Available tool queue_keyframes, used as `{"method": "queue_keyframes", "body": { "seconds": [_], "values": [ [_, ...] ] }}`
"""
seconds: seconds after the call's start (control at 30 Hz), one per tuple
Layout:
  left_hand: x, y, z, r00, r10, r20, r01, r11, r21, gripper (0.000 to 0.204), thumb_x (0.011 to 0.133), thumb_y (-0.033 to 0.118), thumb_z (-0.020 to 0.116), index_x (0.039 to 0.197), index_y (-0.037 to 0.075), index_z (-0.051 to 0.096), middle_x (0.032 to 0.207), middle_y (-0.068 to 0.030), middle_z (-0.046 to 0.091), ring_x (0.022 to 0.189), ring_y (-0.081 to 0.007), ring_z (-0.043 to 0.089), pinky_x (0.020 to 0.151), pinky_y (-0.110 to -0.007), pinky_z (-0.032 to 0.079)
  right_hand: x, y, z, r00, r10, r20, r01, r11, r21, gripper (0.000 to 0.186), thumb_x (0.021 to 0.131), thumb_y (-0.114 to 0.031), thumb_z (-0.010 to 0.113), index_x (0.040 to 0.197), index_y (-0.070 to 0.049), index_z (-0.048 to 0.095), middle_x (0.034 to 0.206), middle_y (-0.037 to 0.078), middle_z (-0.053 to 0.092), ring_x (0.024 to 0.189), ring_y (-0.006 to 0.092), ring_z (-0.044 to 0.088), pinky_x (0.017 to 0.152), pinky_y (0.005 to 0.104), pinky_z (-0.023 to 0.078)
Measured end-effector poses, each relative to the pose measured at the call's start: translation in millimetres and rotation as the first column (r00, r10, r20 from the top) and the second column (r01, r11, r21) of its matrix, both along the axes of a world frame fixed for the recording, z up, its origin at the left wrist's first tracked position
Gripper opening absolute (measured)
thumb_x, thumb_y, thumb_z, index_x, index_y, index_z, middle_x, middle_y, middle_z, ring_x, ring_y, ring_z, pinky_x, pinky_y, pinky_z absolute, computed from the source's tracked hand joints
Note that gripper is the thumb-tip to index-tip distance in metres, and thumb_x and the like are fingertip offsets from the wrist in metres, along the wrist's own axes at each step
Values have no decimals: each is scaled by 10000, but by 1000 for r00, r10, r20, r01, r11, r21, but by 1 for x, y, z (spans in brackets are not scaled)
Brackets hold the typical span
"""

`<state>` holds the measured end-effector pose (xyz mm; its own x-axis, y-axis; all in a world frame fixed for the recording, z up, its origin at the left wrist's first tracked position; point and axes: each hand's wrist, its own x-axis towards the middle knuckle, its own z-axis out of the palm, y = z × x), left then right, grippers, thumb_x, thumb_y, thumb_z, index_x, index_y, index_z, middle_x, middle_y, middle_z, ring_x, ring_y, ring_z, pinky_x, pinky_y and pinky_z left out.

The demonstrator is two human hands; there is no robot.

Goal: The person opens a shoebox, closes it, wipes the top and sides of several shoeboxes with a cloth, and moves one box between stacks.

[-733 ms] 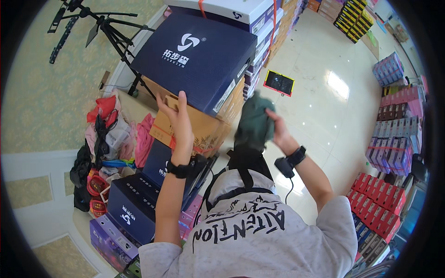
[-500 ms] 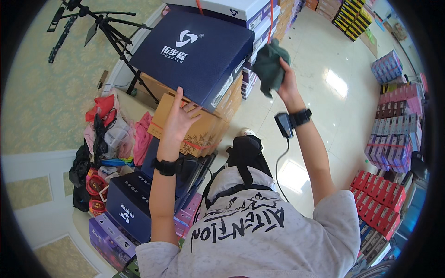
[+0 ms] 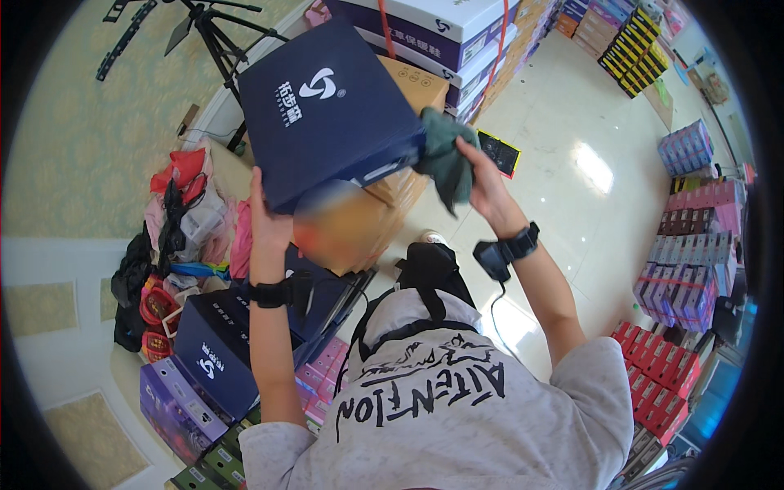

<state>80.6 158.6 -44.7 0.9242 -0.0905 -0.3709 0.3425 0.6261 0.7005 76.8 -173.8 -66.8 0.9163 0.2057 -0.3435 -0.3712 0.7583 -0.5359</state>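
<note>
My left hand (image 3: 269, 204) grips the lower left corner of a navy shoe box (image 3: 335, 122), which is turned at an angle over a stack of brown cartons (image 3: 396, 77). My right hand (image 3: 482, 175) is closed on a crumpled dark green cloth (image 3: 449, 159), pressed to the right end of the navy box. White-and-purple boxes (image 3: 465, 20) tied with red cord rise behind it. More navy boxes (image 3: 220, 343) lie below my left forearm.
A black tripod (image 3: 212, 33) stands by the wall at upper left. A pile of coloured clothes (image 3: 180, 229) lies on the left. Bundled shoe boxes (image 3: 686, 269) line the right side. A dark flat panel with a yellow-red edge (image 3: 498, 153) lies on the tiled floor.
The navy box has turned and moved up and left, uncovering brown carton behind it. My left hand moved left onto its corner; my right hand brought the cloth leftward and down against the box.
</note>
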Motion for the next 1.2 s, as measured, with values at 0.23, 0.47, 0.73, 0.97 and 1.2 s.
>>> {"method": "queue_keyframes", "body": {
  "seconds": [0.23, 0.47, 0.73, 0.97, 1.2],
  "values": [
    [-4, 48, -7, 1000, -12, -27, 14, 998, 56, 607, 806, 443, 544, 1290, 103, 407, 1310, -119, 433, 1196, -312, 405, 961, -543, 316, -3, 23, 26, 997, 68, 31, -72, 983, 168, 388, 932, -231, 433, 1242, 2, 418, 1181, 137, 542, 1053, 251, 554, 917, 369, 443],
    [9, 53, -17, 996, 60, -65, -58, 998, 33, 600, 763, 394, 589, 1258, 94, 432, 1261, -121, 478, 1154, -300, 440, 959, -520, 328, 156, 53, 52, 955, 164, 246, -129, 980, -151, 370, 906, -310, 489, 1155, -36, 493, 1048, 91, 595, 887, 178, 589, 805, 316, 475],
    [13, 44, -7, 996, 46, -77, -42, 998, 56, 605, 756, 429, 556, 1262, 121, 434, 1279, -102, 465, 1157, -293, 439, 947, -516, 340, 189, 83, 59, 931, 293, 218, -132, 826, -548, 488, 924, -420, 403, 1224, -37, 431, 1120, 87, 548, 983, 173, 548, 833, 343, 462],
    [9, 6, -7, 988, 148, -31, -146, 987, 72, 598, 762, 453, 524, 1260, 133, 439, 1260, -89, 486, 1132, -281, 471, 913, -492, 384, 66, 44, 20, 936, 333, 109, -268, 881, -390, 574, 910, -479, 412, 1295, -54, 383, 1232, 66, 479, 1094, 148, 464, 914, 313, 396],
    [-7, -24, 3, 974, 224, -41, -225, 974, -24, 520, 780, 361, 544, 1224, 100, 463, 1199, -68, 530, 1093, -234, 507, 914, -408, 408, -46, -6, 10, 981, 186, -61, -191, 976, -100, 445, 908, -298, 506, 1246, -20, 426, 1135, 92, 564, 991, 177, 570, 867, 291, 453]
  ]
}}
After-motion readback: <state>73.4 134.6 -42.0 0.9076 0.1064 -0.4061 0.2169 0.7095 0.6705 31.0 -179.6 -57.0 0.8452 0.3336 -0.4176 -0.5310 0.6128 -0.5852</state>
